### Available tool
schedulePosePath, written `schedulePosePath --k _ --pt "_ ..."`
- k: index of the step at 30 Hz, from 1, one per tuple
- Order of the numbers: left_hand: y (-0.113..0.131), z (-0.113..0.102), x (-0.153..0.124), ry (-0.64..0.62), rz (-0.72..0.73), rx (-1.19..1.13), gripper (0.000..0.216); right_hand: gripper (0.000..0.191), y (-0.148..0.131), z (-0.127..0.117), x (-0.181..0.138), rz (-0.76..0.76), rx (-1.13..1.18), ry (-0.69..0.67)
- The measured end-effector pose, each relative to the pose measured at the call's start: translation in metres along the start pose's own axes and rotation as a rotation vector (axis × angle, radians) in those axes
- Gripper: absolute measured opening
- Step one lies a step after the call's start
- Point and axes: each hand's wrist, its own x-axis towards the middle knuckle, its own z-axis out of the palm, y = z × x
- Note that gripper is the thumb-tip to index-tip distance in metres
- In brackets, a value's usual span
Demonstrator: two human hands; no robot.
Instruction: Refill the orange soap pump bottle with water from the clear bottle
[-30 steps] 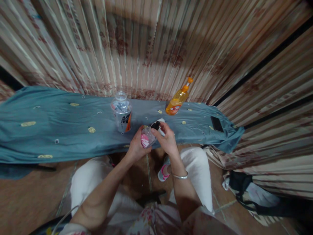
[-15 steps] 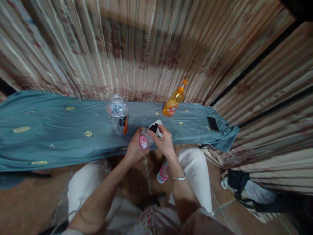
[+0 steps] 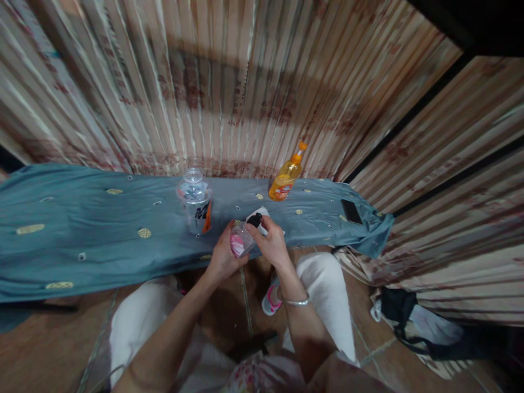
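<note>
Between my two hands is a small clear bottle (image 3: 244, 237) with a pink and white label, held tilted above the table's front edge. Its body is wrapped by the fingers of my left hand (image 3: 223, 255). At the bottle's upper right end, my right hand (image 3: 271, 240) pinches a black cap (image 3: 254, 220) between thumb and fingers. Whether the cap is still joined to the bottle I cannot tell. Just behind the cap lies a folded white tissue (image 3: 262, 212) on the cloth, partly hidden by my right hand.
A clear plastic cup (image 3: 196, 210) with a bottle-like top stands left of my hands. Farther back is an orange pump bottle (image 3: 285, 179). A dark phone (image 3: 351, 211) lies at the right on the blue-green tablecloth (image 3: 102, 218). A pleated curtain (image 3: 221, 98) hangs behind.
The camera view has tilted slightly upward, so the table sits a little lower in the picture. Both hands keep nearly the same grip on the bottle and cap.
</note>
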Motion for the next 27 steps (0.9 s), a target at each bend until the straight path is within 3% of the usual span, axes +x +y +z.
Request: schedulePosePath --k 6,19,27 --pt "-0.001 0.0 0.001 -0.012 -0.019 -0.037 0.098 0.04 -0.007 0.0 0.002 0.087 -0.091 0.079" --pt "0.002 0.001 0.002 0.023 -0.02 -0.08 0.095 0.029 0.002 -0.002 0.003 -0.051 -0.028 -0.042" --pt "0.012 0.002 -0.003 -0.048 -0.064 -0.098 0.1 0.034 -0.005 -0.01 -0.001 -0.005 -0.011 -0.093"
